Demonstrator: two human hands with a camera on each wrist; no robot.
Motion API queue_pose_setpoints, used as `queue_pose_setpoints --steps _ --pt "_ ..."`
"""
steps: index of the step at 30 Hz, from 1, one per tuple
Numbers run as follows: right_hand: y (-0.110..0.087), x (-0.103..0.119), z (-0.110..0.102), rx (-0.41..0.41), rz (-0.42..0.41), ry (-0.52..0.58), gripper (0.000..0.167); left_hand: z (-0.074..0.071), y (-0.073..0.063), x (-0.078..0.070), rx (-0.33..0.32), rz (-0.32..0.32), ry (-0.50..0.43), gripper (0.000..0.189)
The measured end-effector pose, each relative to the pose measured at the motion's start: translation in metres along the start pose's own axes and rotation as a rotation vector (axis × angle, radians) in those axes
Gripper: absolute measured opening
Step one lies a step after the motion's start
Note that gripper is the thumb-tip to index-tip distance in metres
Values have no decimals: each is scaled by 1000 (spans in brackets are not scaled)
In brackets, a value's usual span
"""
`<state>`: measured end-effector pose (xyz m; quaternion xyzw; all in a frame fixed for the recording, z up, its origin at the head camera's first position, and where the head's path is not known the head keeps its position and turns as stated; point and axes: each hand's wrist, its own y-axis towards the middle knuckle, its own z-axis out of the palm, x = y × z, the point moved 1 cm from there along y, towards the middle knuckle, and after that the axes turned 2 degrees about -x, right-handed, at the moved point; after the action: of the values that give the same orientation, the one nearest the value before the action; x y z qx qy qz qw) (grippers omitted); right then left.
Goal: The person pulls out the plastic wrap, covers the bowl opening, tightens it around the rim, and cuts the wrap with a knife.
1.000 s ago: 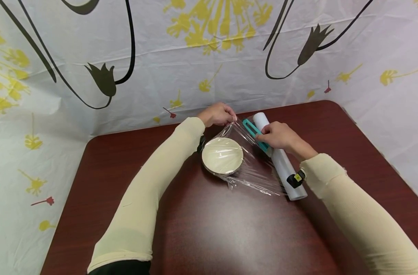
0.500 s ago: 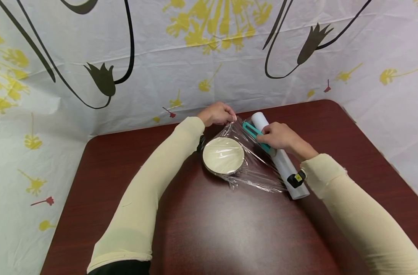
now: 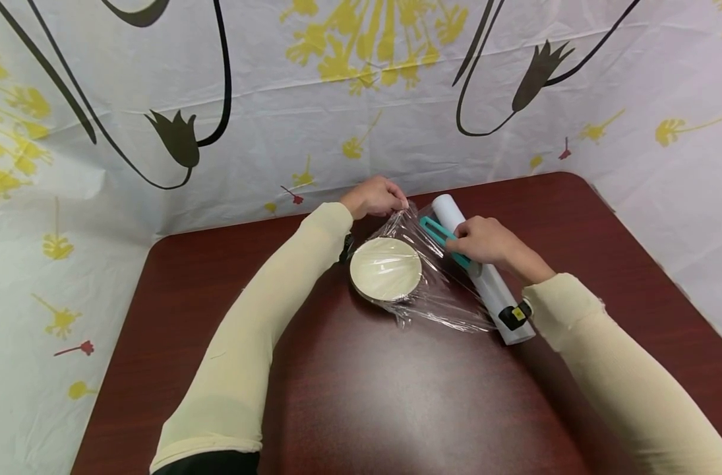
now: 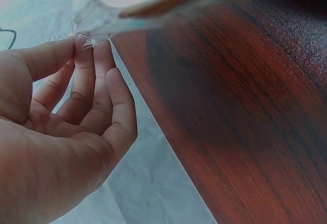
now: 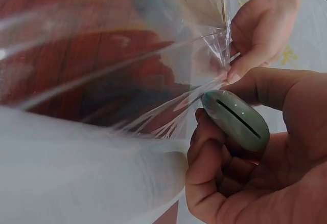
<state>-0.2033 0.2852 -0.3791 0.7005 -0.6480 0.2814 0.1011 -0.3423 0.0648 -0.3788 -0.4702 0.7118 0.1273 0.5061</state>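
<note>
In the head view a round cream bowl (image 3: 386,269) sits under clear plastic wrap (image 3: 446,311). The wrap stretches from it to a white roll (image 3: 504,309) on the right. My left hand (image 3: 374,196) pinches the wrap's far corner between thumb and fingertips, as the left wrist view also shows. My right hand (image 3: 485,240) grips a teal box cutter (image 3: 435,229), held slantwise along the roll's left side. Its slotted end (image 5: 240,121) faces the right wrist camera, close to the gathered wrap; no blade is visible there.
Everything rests on a dark red-brown wooden table (image 3: 361,396). Behind its far edge hangs a pale sheet (image 3: 313,119) printed with flowers. A black wrist camera (image 3: 515,315) on the right wrist hangs over the roll's near end.
My right hand and the box cutter have shifted slightly toward the near right. The roll's far end has swung a little left. My left hand stays in place, pinching the wrap.
</note>
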Motion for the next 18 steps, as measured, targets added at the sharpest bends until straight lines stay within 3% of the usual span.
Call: queue_pose_setpoints --steps 18 --pt "-26 -9 -1 35 -60 -47 35 1 -1 1 -16 4 0 16"
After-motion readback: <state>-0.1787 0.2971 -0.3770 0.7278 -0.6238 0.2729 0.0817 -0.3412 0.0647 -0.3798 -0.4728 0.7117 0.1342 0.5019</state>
